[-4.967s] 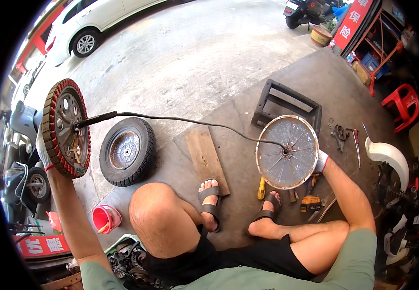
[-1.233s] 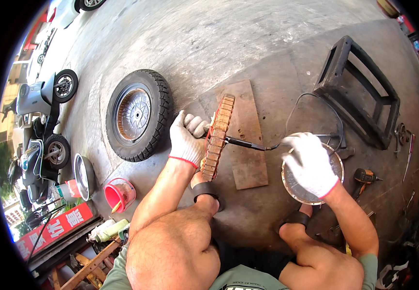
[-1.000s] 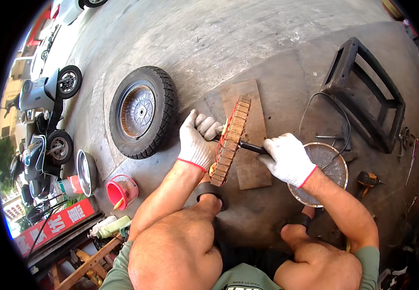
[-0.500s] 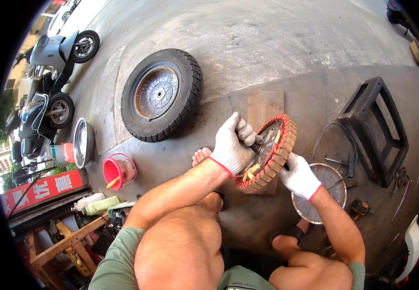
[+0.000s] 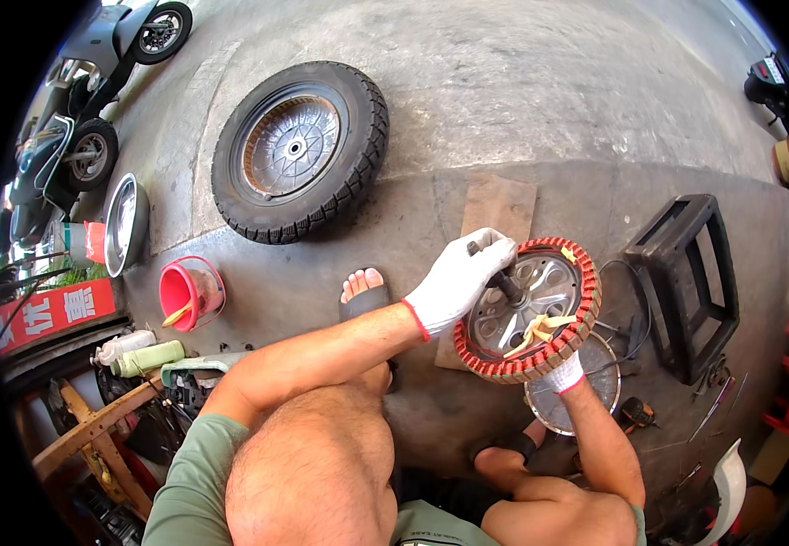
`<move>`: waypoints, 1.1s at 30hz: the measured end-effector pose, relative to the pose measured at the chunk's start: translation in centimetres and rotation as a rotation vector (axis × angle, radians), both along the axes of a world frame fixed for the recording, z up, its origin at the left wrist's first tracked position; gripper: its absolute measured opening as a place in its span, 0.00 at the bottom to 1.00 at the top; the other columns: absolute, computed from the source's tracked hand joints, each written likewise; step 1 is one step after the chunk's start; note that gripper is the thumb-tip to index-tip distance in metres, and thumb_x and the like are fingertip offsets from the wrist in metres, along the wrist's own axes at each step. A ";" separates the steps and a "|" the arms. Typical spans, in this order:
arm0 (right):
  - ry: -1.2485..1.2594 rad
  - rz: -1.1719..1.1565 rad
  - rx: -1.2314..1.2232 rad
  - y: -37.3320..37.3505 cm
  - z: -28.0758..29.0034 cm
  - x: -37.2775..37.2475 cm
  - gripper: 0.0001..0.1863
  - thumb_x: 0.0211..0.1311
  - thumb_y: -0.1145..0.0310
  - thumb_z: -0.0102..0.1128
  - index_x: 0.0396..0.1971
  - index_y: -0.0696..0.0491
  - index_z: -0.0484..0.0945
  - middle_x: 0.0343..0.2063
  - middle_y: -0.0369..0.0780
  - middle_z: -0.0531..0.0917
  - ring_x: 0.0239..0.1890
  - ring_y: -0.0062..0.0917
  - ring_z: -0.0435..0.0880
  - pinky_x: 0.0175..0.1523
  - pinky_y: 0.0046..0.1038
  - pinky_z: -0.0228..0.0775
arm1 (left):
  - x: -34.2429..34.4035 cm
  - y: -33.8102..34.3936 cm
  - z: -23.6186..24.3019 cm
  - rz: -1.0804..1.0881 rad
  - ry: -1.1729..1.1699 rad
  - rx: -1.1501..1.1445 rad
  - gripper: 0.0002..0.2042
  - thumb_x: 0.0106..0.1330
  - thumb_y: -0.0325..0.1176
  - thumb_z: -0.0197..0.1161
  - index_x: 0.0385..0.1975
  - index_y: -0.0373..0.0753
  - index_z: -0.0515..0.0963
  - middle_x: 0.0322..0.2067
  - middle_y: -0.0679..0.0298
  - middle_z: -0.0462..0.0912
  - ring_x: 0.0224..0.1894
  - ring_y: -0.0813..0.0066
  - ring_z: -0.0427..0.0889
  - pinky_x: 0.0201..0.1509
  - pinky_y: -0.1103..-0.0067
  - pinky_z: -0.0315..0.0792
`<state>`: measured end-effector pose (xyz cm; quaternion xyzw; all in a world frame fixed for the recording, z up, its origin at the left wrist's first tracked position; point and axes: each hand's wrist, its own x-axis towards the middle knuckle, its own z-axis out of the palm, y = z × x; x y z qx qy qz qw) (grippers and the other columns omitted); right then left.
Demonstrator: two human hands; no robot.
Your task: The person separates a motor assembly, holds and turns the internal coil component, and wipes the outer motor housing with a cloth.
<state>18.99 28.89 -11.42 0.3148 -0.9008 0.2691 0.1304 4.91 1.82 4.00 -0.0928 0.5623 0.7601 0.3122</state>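
The left hand (image 5: 469,270) and right hand (image 5: 562,372) wear white knitted gloves (image 5: 440,296) with red wrist edges. The grey-green shirt (image 5: 453,526) has short sleeves (image 5: 189,464) and dark print on its front. The shorts (image 5: 467,494) are black, and the dark sandals (image 5: 365,302) leave the toes (image 5: 360,281) open.

The motor core (image 5: 533,306) partly hides the board (image 5: 501,203) and cover (image 5: 605,371); the wheel (image 5: 300,153) lies left, beyond the bucket (image 5: 208,289); the drill (image 5: 637,414) lies right of the cover, before the frame (image 5: 660,296).
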 end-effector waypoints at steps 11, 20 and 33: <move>-0.708 -0.125 -0.208 0.0 3.7 -0.2 0.24 0.65 0.64 0.58 0.60 0.53 0.67 0.55 0.44 0.72 0.60 0.35 0.72 0.66 0.37 0.64 | -0.2 -1.8 -1.0 -0.218 0.004 0.140 0.18 0.67 0.31 0.62 0.54 0.33 0.71 0.49 0.59 0.80 0.54 0.77 0.77 0.58 0.76 0.72; -0.815 -0.195 -0.243 -1.1 5.1 -0.8 0.18 0.66 0.65 0.58 0.52 0.52 0.69 0.49 0.42 0.74 0.54 0.32 0.73 0.60 0.35 0.68 | 0.5 -1.0 -1.2 -0.272 0.159 0.002 0.17 0.65 0.29 0.62 0.52 0.29 0.75 0.40 0.62 0.83 0.43 0.81 0.78 0.50 0.79 0.74; -0.932 -0.231 -0.265 -4.1 8.3 -3.1 0.13 0.65 0.73 0.56 0.49 0.56 0.73 0.45 0.46 0.78 0.52 0.38 0.77 0.59 0.35 0.69 | 0.7 -0.3 -2.4 -0.252 0.023 -0.282 0.14 0.66 0.37 0.65 0.38 0.30 0.83 0.31 0.63 0.85 0.35 0.83 0.79 0.42 0.78 0.75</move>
